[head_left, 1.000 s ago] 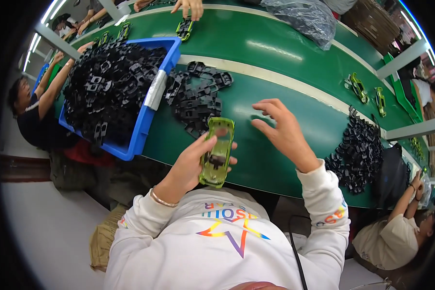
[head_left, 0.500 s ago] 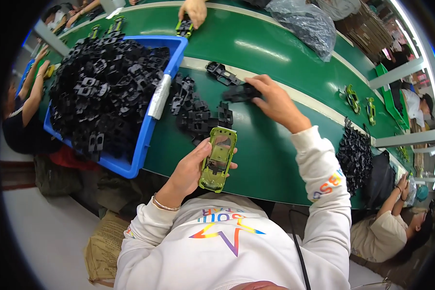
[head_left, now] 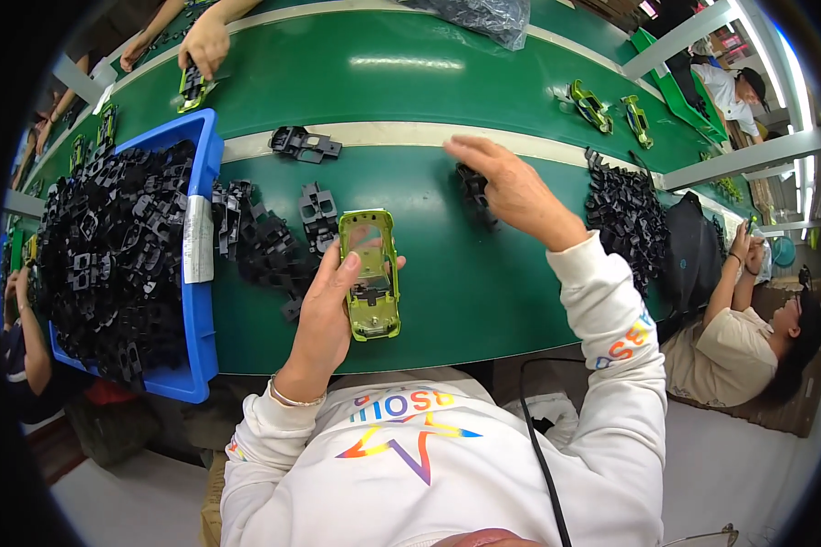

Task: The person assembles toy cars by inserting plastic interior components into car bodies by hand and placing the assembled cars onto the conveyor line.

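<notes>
My left hand (head_left: 331, 296) is wrapped round a translucent yellow-green toy car body shell (head_left: 374, 273). The shell stands upright over the table's near edge, its hollow inner side showing. On the right, my right hand (head_left: 524, 196) is over the table with a black plastic chassis part (head_left: 474, 196) at its underside. Its front fingers stretch out to the left; the thumb is hidden, and the grip shows only in part. Beyond the shell, another black chassis part (head_left: 319, 217) lies at the edge of a loose heap (head_left: 269, 239) of similar parts.
A blue bin (head_left: 201, 319) full of black parts stands at the left. One black part (head_left: 306, 144) lies by the pale strip. A pile of black parts (head_left: 618, 201) and a black bag (head_left: 693, 255) are at the right. Across the table a co-worker's hand (head_left: 205, 46) handles a green shell.
The view has swung to the right. My right hand has moved right across the table, and the black chassis part has come along with it. My left hand still holds the green shell.
</notes>
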The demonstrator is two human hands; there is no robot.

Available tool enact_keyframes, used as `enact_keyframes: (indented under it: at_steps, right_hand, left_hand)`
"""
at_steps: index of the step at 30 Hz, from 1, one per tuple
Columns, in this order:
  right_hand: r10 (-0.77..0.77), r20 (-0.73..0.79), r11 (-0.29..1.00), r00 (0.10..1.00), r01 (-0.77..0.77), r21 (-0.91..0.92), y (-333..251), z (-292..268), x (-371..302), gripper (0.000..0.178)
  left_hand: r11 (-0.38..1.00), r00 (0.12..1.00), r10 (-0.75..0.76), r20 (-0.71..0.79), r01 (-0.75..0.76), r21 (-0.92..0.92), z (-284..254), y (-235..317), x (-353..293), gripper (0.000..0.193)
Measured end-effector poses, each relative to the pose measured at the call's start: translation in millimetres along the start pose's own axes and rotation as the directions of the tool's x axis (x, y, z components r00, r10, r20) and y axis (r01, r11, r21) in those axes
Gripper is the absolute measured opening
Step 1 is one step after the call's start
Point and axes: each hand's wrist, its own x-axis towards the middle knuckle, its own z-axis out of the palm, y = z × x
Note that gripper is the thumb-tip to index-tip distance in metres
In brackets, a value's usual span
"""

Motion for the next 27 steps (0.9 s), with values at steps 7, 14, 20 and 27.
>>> enact_keyframes:
  at_steps: [7,14,20,27]
  right_hand:
    - [0.386,-0.286,0.915,0.877,-0.404,-0.002,-20,32,-50,0.058]
    - [0.383,-0.225,0.923,0.896,-0.36,0.136,-29,39,-47,0.045]
    - [0.405,-0.15,0.911,0.902,-0.384,0.15,-29,35,-49,0.033]
    - [0.477,-0.208,0.821,0.854,-0.349,0.452,-83,25,-39,0.019]
  left_hand:
    - [0.998,0.999,0.031,-0.009,-0.032,-0.06,6,2,-10,0.047]
    - [0.959,0.999,-0.024,-0.024,0.017,-0.282,10,-15,7,0.05]
    - [0.954,0.999,-0.009,-0.052,-0.007,-0.301,12,-18,5,0.048]
    - [0.922,0.992,0.036,-0.121,-0.08,-0.379,12,-33,14,0.047]
